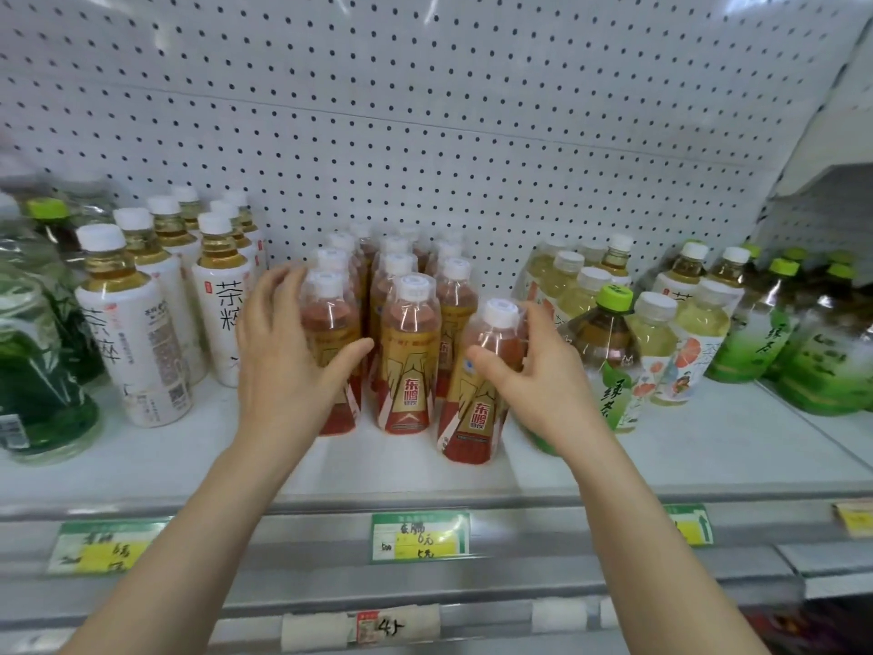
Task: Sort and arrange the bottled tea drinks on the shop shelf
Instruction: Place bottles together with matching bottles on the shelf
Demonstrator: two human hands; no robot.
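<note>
Three rows of orange-labelled bottles with white caps stand mid-shelf on the white shelf [198,460]. My left hand [288,352] grips the front bottle of the left row [330,323], fingers round its far side, thumb across its front. My right hand [534,366] grips the front bottle of the right row [477,408], which leans left and sits nearer the shelf edge than the others. Between them the front bottle of the middle row [408,356] stands upright and untouched.
White-labelled tea bottles [137,323] stand at the left, large green bottles [33,366] at the far left. Right of my hand stand a green-capped tea bottle [609,352], pale yellow bottles [661,342] and green-labelled bottles [760,333]. Price tags [420,536] line the shelf's front rail.
</note>
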